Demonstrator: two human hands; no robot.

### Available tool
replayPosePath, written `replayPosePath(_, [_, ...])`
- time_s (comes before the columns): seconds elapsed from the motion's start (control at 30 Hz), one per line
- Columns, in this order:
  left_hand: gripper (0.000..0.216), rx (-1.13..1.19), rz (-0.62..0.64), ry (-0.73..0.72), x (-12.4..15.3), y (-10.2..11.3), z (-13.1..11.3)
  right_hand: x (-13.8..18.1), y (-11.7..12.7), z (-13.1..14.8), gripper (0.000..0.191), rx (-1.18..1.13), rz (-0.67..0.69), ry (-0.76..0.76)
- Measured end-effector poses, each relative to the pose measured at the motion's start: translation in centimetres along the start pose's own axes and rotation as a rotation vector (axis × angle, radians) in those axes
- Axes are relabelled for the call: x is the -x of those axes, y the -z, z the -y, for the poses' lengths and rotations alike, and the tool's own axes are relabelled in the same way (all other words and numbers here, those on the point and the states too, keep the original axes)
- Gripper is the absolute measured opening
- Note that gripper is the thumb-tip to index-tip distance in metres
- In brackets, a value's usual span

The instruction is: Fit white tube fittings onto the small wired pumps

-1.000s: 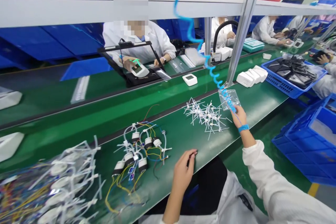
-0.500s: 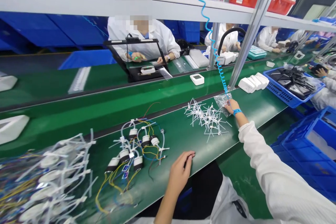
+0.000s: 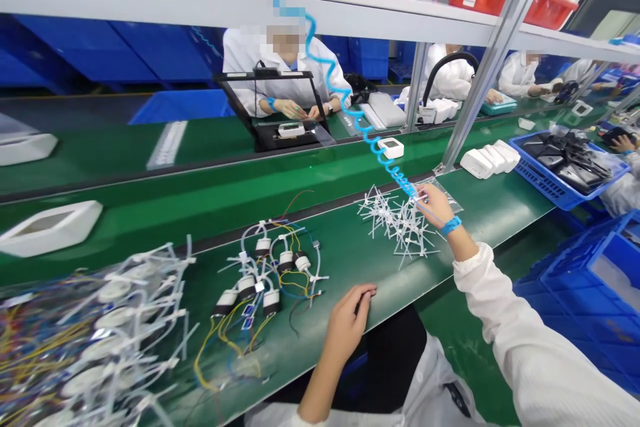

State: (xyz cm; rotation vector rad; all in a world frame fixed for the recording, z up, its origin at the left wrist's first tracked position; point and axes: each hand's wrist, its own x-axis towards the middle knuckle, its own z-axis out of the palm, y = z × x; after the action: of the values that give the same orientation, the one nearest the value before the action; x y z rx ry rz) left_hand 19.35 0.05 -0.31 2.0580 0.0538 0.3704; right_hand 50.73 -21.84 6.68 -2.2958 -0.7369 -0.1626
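Observation:
My right hand (image 3: 434, 205) reaches over the right end of a pile of thin white tubes with small connectors (image 3: 395, 217). Its fingers are pinched together, but what they hold is hidden at the fingertips. Behind that hand lies a clear plastic bag (image 3: 450, 195). A blue wrist strap (image 3: 451, 225) circles my right wrist, and a blue coiled cord (image 3: 373, 140) passes close to the fingers. My left hand (image 3: 350, 317) rests near the bench edge, fingers loosely stretched and nothing seen in them. Left of it lie several small black-and-white motor-like parts (image 3: 271, 301) with tubes and wires.
At far left is a heap of wired tube assemblies (image 3: 110, 340). White device housings (image 3: 490, 159) and a blue basket of black parts (image 3: 565, 167) stand at right. A metal post (image 3: 493, 60) rises behind the bench. A co-worker (image 3: 290, 73) sits opposite.
My right hand has moved left, off the plastic bag and onto the edge of the tube pile. The coiled cord has swung left. My left hand stays on the bench.

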Motion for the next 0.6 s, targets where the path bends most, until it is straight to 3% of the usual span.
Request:
replayPosePath(0.13, [0.027,0.012,-0.002,0.0,0.1,-0.1,-0.2,0.2,-0.9,-0.3,0.072,-0.013,0.156,0.068])
replayPosePath(0.27, [0.029,0.016,-0.008,0.012,0.1,-0.2,-0.3,0.2,-0.2,-3.2,0.05,0.06,0.087,-0.025])
replayPosePath(0.43, [0.028,0.028,-0.016,0.004,-0.1,-0.3,-0.3,1.1,-0.3,-7.7,0.06,0.239,-0.062,-0.276])
replayPosePath(0.6, [0.027,0.049,-0.02,0.005,0.1,-0.4,-0.5,4.1,-0.3,-10.1,0.038,0.315,-0.097,-0.357])
